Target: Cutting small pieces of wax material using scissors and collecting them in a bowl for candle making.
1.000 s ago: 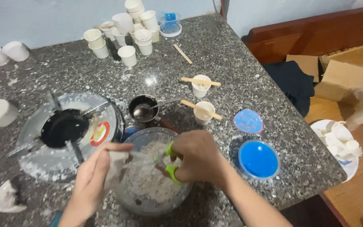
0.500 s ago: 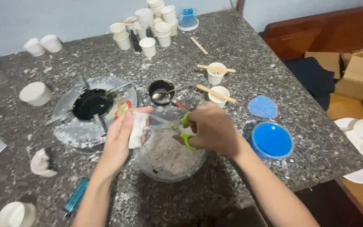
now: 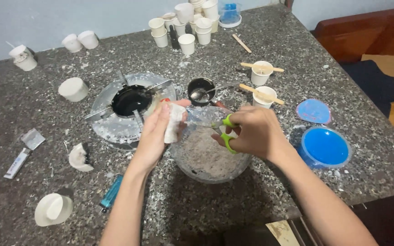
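Your left hand (image 3: 153, 136) grips a white wax chunk (image 3: 174, 123) upright over the glass bowl (image 3: 208, 161). Your right hand (image 3: 251, 132) holds green-handled scissors (image 3: 222, 130), blades pointing left at the chunk, their long axis crossing its own.

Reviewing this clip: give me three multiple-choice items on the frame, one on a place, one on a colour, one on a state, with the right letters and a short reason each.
1. Where is the glass bowl?
A. beside the grey burner ring
B. on the floor
C. inside the blue tub

2. What colour are the handles of the scissors?
A. red
B. green
C. black

3. What is the left hand doing?
A. resting flat on the table
B. holding a white chunk over the bowl
C. gripping a lighter

Key: 1 A, the bowl sits on the stone table just right of the ring. 2 B, green loops show in the right hand. 3 B, its fingers pinch the chunk above the bowl's rim.
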